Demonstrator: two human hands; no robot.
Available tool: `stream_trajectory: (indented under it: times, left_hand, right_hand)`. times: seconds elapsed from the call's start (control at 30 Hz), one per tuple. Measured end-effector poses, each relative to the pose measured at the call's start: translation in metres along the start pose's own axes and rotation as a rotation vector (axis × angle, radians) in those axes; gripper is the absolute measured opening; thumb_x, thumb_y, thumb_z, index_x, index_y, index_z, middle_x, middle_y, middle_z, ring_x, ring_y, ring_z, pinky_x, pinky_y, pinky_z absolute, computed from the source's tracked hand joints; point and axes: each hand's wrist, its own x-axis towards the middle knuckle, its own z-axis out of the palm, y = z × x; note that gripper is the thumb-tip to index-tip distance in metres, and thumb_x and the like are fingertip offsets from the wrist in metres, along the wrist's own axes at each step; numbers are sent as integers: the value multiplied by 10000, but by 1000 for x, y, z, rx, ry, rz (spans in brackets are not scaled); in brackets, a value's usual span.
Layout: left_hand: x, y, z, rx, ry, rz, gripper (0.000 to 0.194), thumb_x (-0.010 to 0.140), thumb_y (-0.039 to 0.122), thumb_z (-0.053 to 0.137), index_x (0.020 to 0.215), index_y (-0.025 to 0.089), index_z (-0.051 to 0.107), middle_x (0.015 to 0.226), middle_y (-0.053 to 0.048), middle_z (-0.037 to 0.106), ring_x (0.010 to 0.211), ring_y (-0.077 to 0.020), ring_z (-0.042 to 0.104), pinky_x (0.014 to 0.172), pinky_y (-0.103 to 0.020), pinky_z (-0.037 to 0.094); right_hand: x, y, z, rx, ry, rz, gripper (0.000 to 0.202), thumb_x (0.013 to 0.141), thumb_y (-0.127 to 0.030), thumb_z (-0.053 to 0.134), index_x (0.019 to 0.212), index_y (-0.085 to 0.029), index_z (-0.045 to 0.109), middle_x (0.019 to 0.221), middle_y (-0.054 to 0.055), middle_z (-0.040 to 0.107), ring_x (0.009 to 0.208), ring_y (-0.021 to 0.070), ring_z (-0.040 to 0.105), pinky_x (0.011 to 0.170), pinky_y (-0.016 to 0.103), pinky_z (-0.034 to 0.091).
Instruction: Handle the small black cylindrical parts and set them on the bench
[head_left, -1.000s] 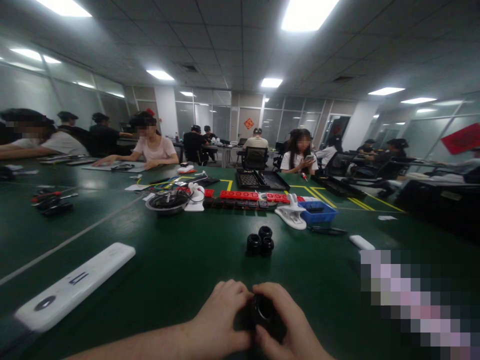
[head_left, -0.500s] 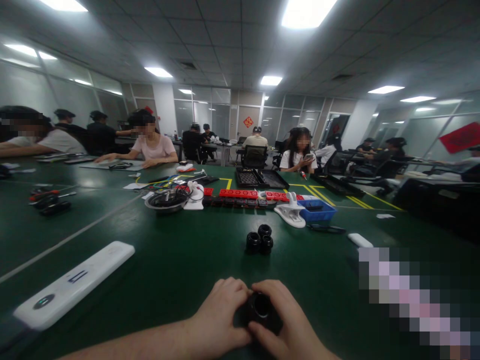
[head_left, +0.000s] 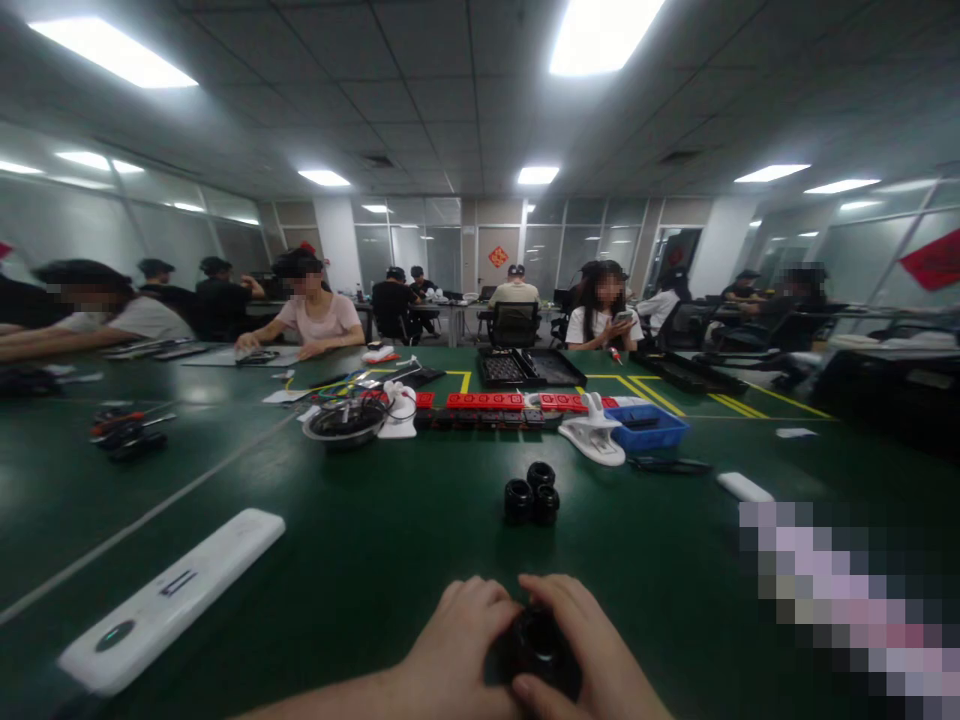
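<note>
Low in the head view, my left hand (head_left: pixel 466 645) and my right hand (head_left: pixel 596 640) are curled around a glossy black tyre-like ring (head_left: pixel 541 632). Its round hole faces up between my fingers; its lower part is hidden by my hands. The left fingers press against its left side, while the right thumb and fingers wrap the near and far right sides. Straight ahead on the green table (head_left: pixel 405 520), three similar black tyre-like rings (head_left: pixel 546 503) stand clustered together, apart from my hands.
A white power-bank-like bar (head_left: pixel 180 598) lies left, screwdrivers (head_left: pixel 124 430) beyond it. Further ahead are a bowl of black cables (head_left: pixel 345 422), a red strip (head_left: pixel 484 401), a white clamp-like stand (head_left: pixel 594 435) and a blue bin (head_left: pixel 649 428). People sit across the table.
The camera has tilted and turned slightly, so everything sits a little lower and further right. Both hands stay around the black ring; the cluster has not moved on the table.
</note>
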Motion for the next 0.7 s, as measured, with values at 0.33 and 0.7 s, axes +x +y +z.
stream_trajectory:
  times: [0.33,0.7]
  left_hand:
    - [-1,8,-4,-14,2,-1,214,694,239,641,900,232,582,1002,11,537,908,-195,459,788,-291,345]
    - [-3,11,-5,126,36,14,211,744,326,599,901,192,554,951,-29,553,896,-217,488,765,-304,374]
  right_hand:
    - [-2,-15,0,14,77,-80,672,605,-48,534,1246,-143,356,1207,121,492,1102,226,472,953,373,375]
    - [-6,-18,3,-147,209,-68,418,711,-177,586,1116,-184,483,1077,94,563,1005,233,528,893,398,426]
